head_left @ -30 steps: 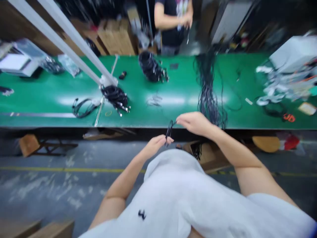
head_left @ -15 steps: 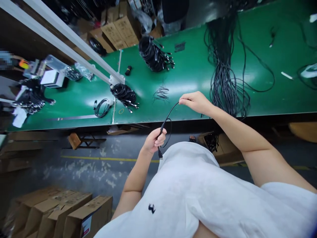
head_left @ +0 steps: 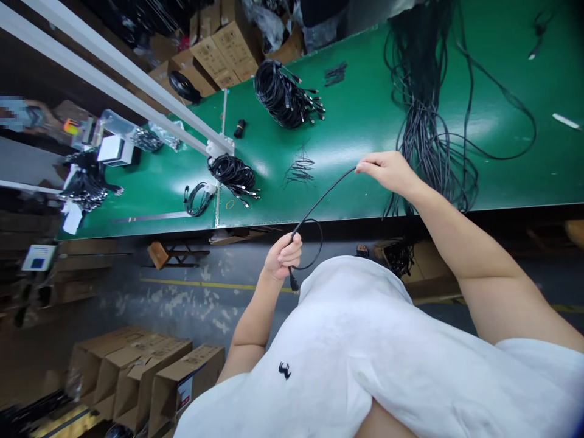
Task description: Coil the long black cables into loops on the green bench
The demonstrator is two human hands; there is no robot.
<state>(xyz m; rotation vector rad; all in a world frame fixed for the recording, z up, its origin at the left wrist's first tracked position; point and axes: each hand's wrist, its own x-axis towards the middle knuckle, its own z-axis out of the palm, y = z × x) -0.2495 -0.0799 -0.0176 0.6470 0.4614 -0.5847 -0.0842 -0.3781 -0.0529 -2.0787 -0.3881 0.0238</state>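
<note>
Black cable (head_left: 320, 200) hangs in the air by the near edge of the green desk (head_left: 347, 128), strung between two hands. The left hand (head_left: 283, 257), closer in, has its fingers curled round it, a loop beside and a dark end (head_left: 293, 281) poking out below. Farther out, the right hand (head_left: 387, 171) pinches the strand at the fingertips. I'd say it's being looped; the next move calls for a steady left hold while the right guides the strand. Beyond lie thin black strips (head_left: 302, 172), then coiled cables (head_left: 283, 100).
</note>
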